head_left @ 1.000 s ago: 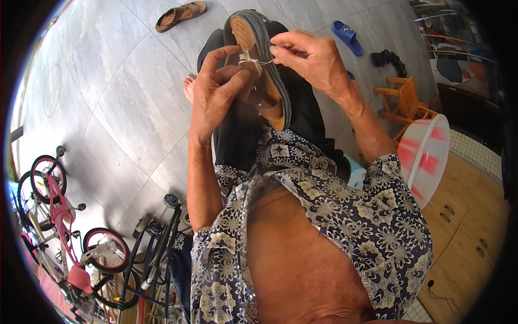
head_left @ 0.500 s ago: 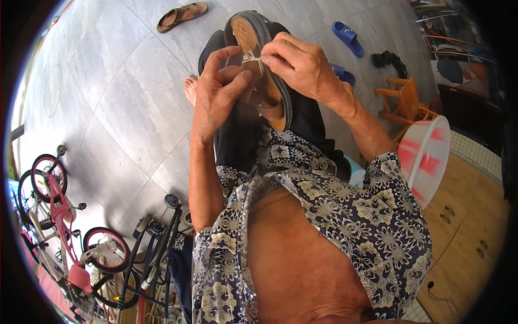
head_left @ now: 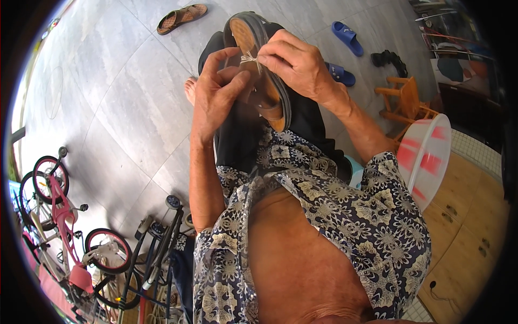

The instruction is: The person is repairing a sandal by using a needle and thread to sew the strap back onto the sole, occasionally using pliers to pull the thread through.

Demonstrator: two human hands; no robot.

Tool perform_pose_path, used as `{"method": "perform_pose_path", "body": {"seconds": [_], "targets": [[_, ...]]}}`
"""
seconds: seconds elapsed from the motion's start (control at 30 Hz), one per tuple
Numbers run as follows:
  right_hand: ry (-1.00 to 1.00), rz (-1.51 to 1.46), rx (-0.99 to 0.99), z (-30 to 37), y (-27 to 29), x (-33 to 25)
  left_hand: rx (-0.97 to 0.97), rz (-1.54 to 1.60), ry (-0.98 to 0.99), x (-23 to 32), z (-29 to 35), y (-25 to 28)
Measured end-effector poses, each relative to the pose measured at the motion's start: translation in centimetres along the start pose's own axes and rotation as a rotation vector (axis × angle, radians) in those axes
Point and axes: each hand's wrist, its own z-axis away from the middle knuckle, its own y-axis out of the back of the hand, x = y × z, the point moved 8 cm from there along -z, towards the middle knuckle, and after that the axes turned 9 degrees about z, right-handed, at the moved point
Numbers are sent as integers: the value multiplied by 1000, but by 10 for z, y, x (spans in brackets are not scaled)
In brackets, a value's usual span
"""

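Note:
A brown sandal (head_left: 245, 35) with a dark sole rests over my lap, on dark trousers, its toe or heel end pointing away from me. Pale string (head_left: 248, 58) is knotted in a small bundle with loose ends at the sandal's strap. My left hand (head_left: 218, 81) is at the sandal's left side, index finger curved above the string, thumb and bent fingers closed on the strap area. From the right, my right hand (head_left: 294, 62) pinches the string between thumb and fingertips; its exact grip on the thin strand is partly hidden.
Another brown sandal (head_left: 182, 18) lies on the grey tiled floor (head_left: 121, 102). Blue slippers (head_left: 347, 38) and a black shoe-like item (head_left: 389, 62) are to the right, by a wooden stool (head_left: 400, 100) and a translucent tub (head_left: 423, 162). A pink bicycle (head_left: 63, 221) stands at lower left.
My right hand has shifted very slightly left, still pinching at the string. My left hand and the sandal keep nearly the same place.

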Motion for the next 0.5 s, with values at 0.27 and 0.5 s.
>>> {"method": "perform_pose_path", "body": {"seconds": [0.27, 0.5], "targets": [[-235, -166, -40, 8, 2, 17, -13, -19, 25, -3, -2, 3], [90, 92, -36, -1, 0, -11, 6, -18, -8, 0, -2, -3]]}}
